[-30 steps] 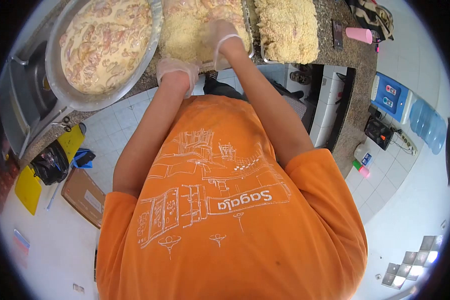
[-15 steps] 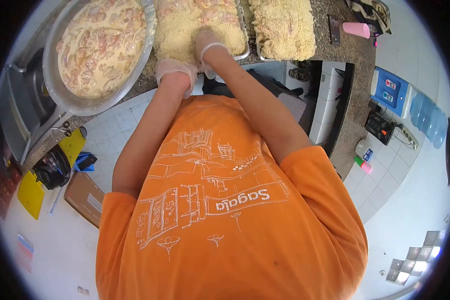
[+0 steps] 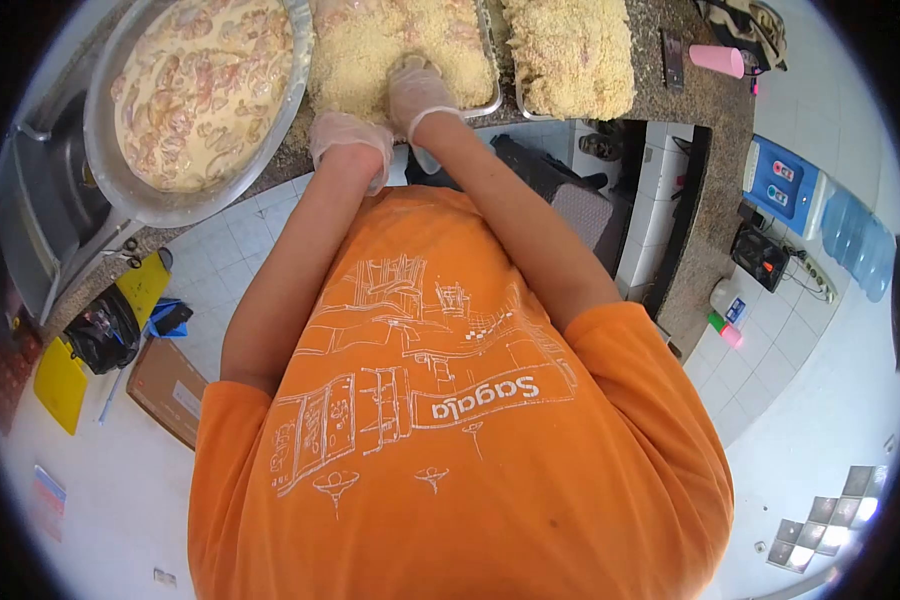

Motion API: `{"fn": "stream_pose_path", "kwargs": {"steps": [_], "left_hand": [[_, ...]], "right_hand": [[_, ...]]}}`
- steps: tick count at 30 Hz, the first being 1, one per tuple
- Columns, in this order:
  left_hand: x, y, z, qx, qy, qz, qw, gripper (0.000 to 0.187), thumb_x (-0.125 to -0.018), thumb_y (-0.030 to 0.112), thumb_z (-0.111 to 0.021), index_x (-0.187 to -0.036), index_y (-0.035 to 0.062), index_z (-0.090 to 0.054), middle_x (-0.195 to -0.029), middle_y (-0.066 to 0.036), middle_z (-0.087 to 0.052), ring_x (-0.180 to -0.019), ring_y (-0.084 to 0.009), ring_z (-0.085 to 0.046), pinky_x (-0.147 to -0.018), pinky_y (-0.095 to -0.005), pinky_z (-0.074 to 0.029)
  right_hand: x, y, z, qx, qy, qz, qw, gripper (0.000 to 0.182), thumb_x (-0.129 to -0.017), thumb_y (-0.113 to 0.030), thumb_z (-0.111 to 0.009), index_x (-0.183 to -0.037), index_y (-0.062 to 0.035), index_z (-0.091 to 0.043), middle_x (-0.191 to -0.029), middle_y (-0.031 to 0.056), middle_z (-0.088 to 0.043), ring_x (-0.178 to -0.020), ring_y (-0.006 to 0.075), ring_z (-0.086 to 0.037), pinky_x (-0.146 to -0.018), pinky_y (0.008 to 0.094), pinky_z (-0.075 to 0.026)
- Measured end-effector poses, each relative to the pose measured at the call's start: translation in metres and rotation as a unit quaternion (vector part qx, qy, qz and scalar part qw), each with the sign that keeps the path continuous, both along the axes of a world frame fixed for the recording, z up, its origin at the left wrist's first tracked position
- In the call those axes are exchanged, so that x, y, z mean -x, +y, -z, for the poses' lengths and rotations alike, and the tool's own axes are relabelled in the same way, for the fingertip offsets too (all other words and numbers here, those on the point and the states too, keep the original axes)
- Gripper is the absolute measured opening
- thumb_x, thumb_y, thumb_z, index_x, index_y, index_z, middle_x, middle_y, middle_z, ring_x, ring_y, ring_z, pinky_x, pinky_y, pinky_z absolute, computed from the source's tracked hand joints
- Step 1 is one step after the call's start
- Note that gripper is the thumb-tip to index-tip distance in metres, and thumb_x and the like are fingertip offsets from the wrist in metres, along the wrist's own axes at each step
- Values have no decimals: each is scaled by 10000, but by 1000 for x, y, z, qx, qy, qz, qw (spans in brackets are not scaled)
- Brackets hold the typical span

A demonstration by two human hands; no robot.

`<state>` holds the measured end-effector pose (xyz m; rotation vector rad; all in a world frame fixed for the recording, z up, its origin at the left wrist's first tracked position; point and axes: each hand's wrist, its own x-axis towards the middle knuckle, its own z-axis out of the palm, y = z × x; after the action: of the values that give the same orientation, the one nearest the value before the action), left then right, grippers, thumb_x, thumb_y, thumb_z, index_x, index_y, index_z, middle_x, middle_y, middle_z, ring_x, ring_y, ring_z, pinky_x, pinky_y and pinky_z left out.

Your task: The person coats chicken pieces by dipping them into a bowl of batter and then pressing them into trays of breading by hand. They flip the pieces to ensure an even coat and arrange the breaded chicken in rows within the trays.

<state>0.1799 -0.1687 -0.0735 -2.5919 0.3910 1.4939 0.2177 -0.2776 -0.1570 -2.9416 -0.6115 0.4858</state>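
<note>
My right hand (image 3: 423, 97), in a clear plastic glove, is in the pale breadcrumbs (image 3: 355, 75) at the near side of a metal tray (image 3: 489, 103). Its fingers look curled into the crumbs, and their tips are partly hidden. Beside it, my left hand (image 3: 351, 138), gloved too, rests at the tray's near edge; its fingers are mostly out of sight. Pinkish raw meat pieces (image 3: 450, 30) lie in that tray, largely covered with crumbs. Left of it stands a large metal pan (image 3: 150, 212) with meat pieces (image 3: 205, 95) in creamy batter.
A second tray (image 3: 530, 115) piled with crumbed pieces (image 3: 570, 60) stands to the right on the granite counter (image 3: 715, 110). Further right are a dark phone-like object (image 3: 672, 60) and a pink cup (image 3: 717, 60). A sink (image 3: 65, 170) lies beyond the pan at left.
My right hand has drawn back slightly towards me, showing more of its glove. Crumbs now cover more of the meat in the middle tray. My left hand has hardly moved.
</note>
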Motion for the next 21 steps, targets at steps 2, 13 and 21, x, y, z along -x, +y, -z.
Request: {"fn": "stream_pose_path", "kwargs": {"steps": [2,13,21], "left_hand": [[1,-1,1,-11,26,-2,1000,355,-977,186,-491,-1295,185,-650,-1316,-60,-660,-1199,-258,-639,-1031,-418,-464],[23,10,-14,70,-99,22,992,520,-966,225,-505,-1482,224,-439,-1236,-14,-703,-1151,-214,-660,-1086,-390,-389],[29,28,-22,73,-319,225,918,579,-1014,166,-417,-1572,206,-272,-1267,-59,-682,-1199,-222,-624,-1133,-384,-360]], "right_hand": [[5,3,11,35,-18,28,999,211,-856,-77,-591,-999,37,-696,-1088,265,-681,-1024,363,-688,-833,409,-569],[-57,-37,-34,-33,137,35,989,266,-868,-145,-599,-1081,-82,-745,-1141,157,-711,-978,332,-702,-890,419,-554],[-81,-90,-60,-149,91,15,985,365,-938,-205,-605,-1255,-25,-629,-1225,201,-663,-1091,331,-650,-932,419,-522]]}}
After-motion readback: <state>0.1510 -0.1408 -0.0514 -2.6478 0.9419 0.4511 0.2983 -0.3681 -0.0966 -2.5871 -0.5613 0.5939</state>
